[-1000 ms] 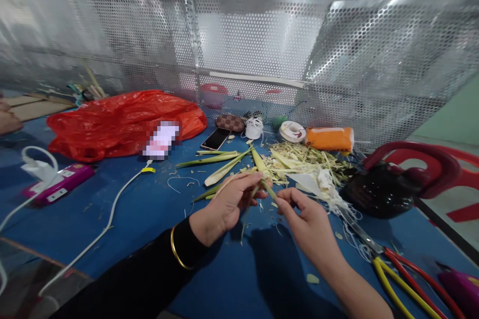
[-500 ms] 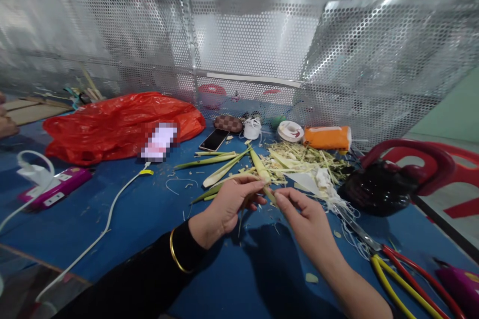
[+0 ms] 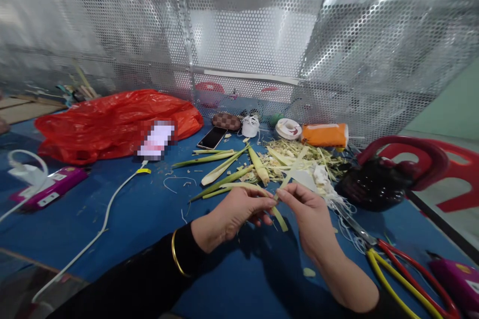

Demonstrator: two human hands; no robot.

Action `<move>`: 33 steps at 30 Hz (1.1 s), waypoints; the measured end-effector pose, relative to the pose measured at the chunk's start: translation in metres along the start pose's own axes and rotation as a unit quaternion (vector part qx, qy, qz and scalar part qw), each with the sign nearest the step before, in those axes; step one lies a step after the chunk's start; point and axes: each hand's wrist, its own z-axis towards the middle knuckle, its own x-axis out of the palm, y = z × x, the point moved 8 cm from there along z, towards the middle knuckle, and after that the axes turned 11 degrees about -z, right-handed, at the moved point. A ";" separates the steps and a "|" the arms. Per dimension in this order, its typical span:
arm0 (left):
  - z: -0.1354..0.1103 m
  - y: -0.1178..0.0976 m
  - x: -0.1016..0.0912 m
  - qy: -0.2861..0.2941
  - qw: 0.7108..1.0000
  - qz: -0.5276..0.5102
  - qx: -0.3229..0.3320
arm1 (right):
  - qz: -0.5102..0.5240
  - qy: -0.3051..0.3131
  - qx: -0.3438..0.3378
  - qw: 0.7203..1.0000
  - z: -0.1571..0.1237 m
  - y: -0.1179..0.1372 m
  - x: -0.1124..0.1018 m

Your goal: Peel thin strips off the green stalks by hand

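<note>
My left hand (image 3: 241, 208) is closed, thumb and fingers pinching pale green leaf strips (image 3: 280, 219). Meeting it fingertip to fingertip, my right hand (image 3: 305, 212) pinches a strip whose upper end sticks out toward the pile of shavings. The point where the strips meet is partly covered by my fingers. Just beyond the hands lie a pale, pointed stalk (image 3: 258, 164) and several long green leaf pieces (image 3: 204, 160). Behind my right hand is a heap of plant shavings (image 3: 310, 159), with tangled white thread (image 3: 325, 182) at its edge.
Red-and-yellow-handled shears (image 3: 396, 264) lie at right, near a black shiny bag (image 3: 377, 184). Along the back are a tape roll (image 3: 289, 128), an orange packet (image 3: 325, 135) and a phone (image 3: 212, 138). A charging phone (image 3: 157, 139), red plastic bag (image 3: 112, 117) and power strip (image 3: 52, 189) occupy the left.
My hands have brought the strips together, and one now stands up beyond my right fingers while another end hangs below. My right hand has turned more upright.
</note>
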 end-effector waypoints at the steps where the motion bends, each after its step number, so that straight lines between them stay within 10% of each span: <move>1: 0.000 0.001 0.001 0.006 1.000 -0.010 -0.010 | -0.019 -0.001 -0.016 1.000 0.001 0.002 -0.001; 10: 0.005 -0.010 0.006 0.081 0.973 -0.214 -0.001 | -0.064 0.120 -0.032 0.990 0.004 0.013 0.012; 33: 0.004 -0.006 0.004 0.071 0.973 -0.221 0.005 | -0.129 0.055 -0.096 0.985 0.000 0.020 0.006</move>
